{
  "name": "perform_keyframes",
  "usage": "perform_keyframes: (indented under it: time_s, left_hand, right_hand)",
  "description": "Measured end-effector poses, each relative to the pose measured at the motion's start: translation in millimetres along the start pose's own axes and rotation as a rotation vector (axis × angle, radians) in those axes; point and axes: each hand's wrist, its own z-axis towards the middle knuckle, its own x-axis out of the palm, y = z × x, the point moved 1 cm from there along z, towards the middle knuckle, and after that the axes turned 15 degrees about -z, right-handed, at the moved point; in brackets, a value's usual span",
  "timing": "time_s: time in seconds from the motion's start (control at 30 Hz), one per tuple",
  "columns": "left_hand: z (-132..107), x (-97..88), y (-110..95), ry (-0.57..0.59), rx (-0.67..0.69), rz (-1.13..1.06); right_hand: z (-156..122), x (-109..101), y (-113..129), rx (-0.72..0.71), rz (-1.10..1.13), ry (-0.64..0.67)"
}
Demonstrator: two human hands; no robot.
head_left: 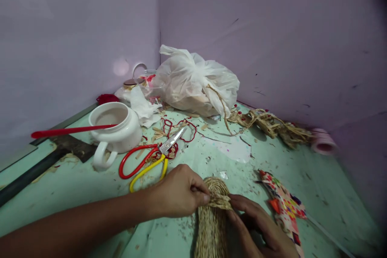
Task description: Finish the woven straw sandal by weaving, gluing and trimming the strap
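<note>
A woven straw slipper (211,231), made of coiled braided cord with a band across it, lies lengthwise at the bottom middle of the head view. My left hand (183,191) reaches in from the left, thumb and fingers pinched on the band near the rounded end. From the lower right, my right hand (260,225) holds the band's right side with its fingertips. The near end of the slipper runs out of the frame. Just beyond my left wrist lie scissors (163,151) with one red and one yellow handle, blades pointing away.
A white pot (130,129) with a red stick across it stands left, beside a black-handled tool (33,173). Behind are a knotted plastic bag (196,82), a straw cord bundle (272,127) and a pink roll (323,141). A flower-patterned glue gun (286,205) lies right, its cord trailing.
</note>
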Motion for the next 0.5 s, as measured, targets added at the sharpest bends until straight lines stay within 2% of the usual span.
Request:
perform_keyframes:
  time_s: [0.13, 0.3, 0.5]
  left_hand:
    - [3, 3.5, 1, -0.056, -0.029, -0.02]
    - [-1, 4.3, -4, -0.129, 0.003, -0.049]
    - [-13, 10.6, -3, -0.172, 0.042, 0.128]
  right_hand:
    - [1, -1, -3, -0.008, -0.006, 0.003]
    - [2, -4, -8, -0.085, -0.061, 0.074]
    - [2, -4, -5, -0.121, -0.042, 0.056]
